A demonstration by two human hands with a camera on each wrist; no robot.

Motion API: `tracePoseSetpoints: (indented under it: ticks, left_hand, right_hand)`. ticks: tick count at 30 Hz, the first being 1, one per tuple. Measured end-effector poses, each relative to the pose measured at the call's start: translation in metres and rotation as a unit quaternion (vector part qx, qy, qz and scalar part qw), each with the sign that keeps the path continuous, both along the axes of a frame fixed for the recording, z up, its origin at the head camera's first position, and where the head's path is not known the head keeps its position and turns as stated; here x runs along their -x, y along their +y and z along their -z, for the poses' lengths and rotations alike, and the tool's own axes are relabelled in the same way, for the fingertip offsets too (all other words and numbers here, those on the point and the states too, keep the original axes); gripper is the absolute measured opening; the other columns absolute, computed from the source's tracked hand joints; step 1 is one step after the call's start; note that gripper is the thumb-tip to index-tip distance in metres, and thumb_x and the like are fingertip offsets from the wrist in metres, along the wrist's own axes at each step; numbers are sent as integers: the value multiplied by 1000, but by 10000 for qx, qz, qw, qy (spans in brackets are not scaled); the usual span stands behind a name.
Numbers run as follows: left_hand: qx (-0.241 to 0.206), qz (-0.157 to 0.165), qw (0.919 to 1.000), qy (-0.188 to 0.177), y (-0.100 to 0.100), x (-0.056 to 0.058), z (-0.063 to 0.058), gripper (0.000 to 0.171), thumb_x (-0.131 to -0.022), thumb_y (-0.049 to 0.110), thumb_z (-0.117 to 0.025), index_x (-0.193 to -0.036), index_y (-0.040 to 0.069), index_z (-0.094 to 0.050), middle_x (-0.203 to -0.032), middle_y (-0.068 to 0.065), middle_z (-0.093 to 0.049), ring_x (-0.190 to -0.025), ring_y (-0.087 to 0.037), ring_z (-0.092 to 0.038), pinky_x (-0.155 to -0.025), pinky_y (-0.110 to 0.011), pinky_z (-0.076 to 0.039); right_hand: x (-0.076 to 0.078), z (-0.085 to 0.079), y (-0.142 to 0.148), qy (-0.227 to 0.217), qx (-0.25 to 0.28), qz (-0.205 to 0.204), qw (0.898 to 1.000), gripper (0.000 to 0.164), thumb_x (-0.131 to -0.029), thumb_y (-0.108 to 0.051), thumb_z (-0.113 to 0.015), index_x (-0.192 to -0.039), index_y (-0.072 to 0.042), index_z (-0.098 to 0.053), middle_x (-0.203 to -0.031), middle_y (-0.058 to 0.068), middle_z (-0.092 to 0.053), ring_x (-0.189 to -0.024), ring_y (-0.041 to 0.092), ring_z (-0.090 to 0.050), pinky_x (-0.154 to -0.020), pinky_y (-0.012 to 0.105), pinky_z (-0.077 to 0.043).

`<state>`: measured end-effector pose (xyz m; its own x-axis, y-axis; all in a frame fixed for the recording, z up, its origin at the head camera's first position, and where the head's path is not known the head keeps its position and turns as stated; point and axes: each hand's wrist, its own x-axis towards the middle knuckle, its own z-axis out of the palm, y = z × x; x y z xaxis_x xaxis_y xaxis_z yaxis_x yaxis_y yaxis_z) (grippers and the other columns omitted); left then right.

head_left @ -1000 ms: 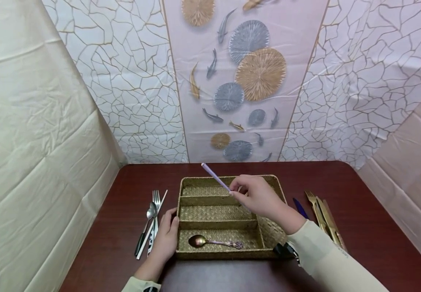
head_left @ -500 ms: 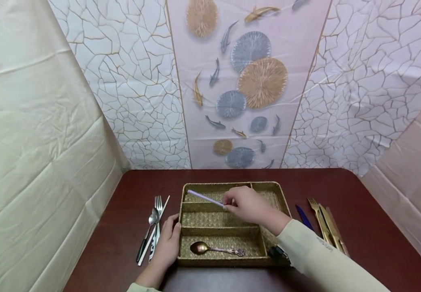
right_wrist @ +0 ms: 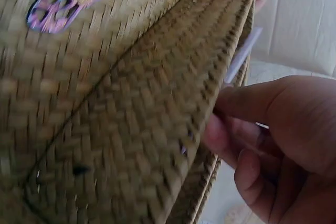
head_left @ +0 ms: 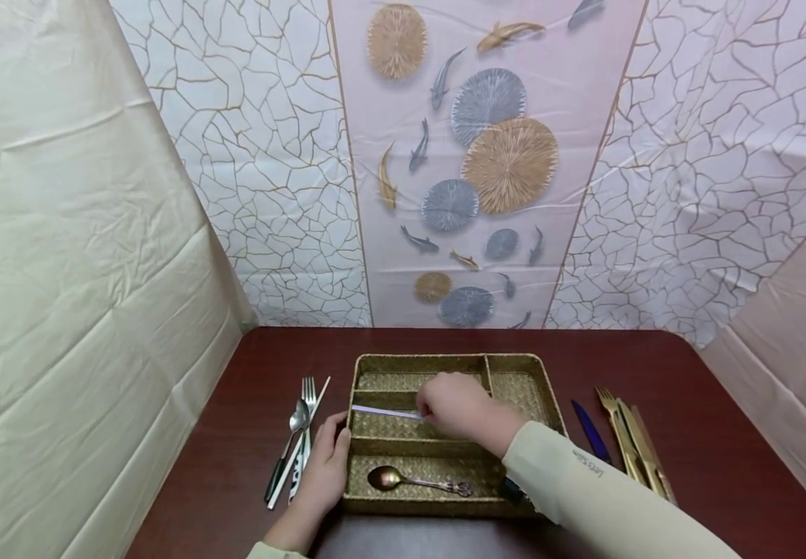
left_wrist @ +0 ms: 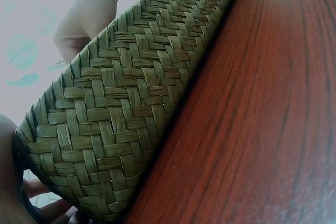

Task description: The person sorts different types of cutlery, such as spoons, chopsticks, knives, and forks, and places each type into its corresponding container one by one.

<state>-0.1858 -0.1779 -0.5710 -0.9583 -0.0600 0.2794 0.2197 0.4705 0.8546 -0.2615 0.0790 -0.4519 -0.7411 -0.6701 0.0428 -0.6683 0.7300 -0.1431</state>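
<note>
A woven tray with several compartments lies on the table. My right hand reaches into its middle long compartment and pinches a thin purple chopstick, which lies low and nearly level there, pointing left. In the right wrist view the chopstick shows beyond the divider, and the thumb and fingers of my right hand hide its near end. My left hand rests against the outside of the tray's left wall, fingers relaxed. A spoon with an ornate iridescent handle lies in the front compartment.
Left of the tray lie a fork, spoons and a white chopstick. To its right are a blue knife, a gold fork and other gold cutlery. Fabric walls surround the table.
My right hand has lowered the purple chopstick from above the tray into the middle compartment, and its tilt has flattened. The left hand stays at the tray's left wall.
</note>
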Motion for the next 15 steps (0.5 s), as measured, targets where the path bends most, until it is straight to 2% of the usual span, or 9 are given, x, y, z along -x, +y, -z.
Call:
tracePoseSetpoints:
  ticks: [4,9,11,15]
  left_hand:
    - [-76,-31,9999,-150,-1,3,2,34,-118,20,-49,-146,5,-60,-139,-21,-63,-131,-43,-60,-105,-63,-47]
    - [-170,34,9991,-379,-1,4,1,34,-117,18,-50,-147,5,-59,-142,-22,-61,-134,-44,-58,-109,-65,-44]
    - [-153,22,9991,-390,0,3,-1,35,-117,20,-50,-147,6,-59,-142,-22,-62,-134,-43,-59,-109,-65,-45]
    - [-21,43,9999,-157,-2,-3,-7,37,-118,22,-47,-147,2,-59,-139,-25,-62,-129,-47,-60,-103,-66,-48]
  right_hand:
    - [-2,2,-8,-190,-269,68,9994,48,-96,1,-72,-63,-22,-46,-58,-9,-34,-56,10,-26,-55,31,-29]
    - [-4,3,-10,-319,-277,199,9989,50,-96,4,-72,-61,-23,-47,-56,-9,-36,-55,10,-25,-54,31,-26]
    - [-3,2,-10,-313,-277,206,9989,52,-95,5,-71,-61,-23,-43,-55,-10,-31,-54,10,-22,-54,31,-24]
    - [-2,4,-15,-211,-357,165,9990,56,-92,10,-65,-62,-22,-30,-58,-8,-14,-57,11,-11,-55,31,-17]
